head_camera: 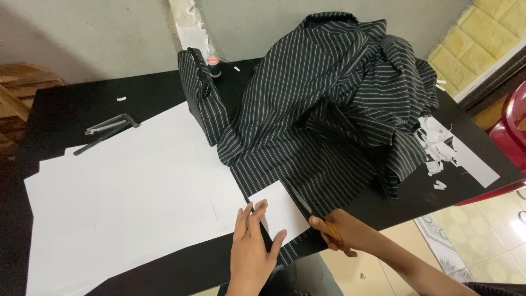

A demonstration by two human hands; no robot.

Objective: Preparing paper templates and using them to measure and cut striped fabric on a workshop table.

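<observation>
2 hands on white paper

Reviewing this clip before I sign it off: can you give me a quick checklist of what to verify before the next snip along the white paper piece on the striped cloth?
1. Left hand pressing the white paper piece flat on the striped cloth: ok, fingers rest on its near edge.
2. Right hand gripping the scissors: ok, orange handle shows in the hand.
3. Blades lined up with the paper piece's right edge: ok, they lie along it.
4. Left fingers away from the blades: ok, they sit on the opposite side.
5. Cloth lying in one smooth layer under the paper piece: cannot tell, hidden.
6. Blades open or closed: cannot tell.
</observation>
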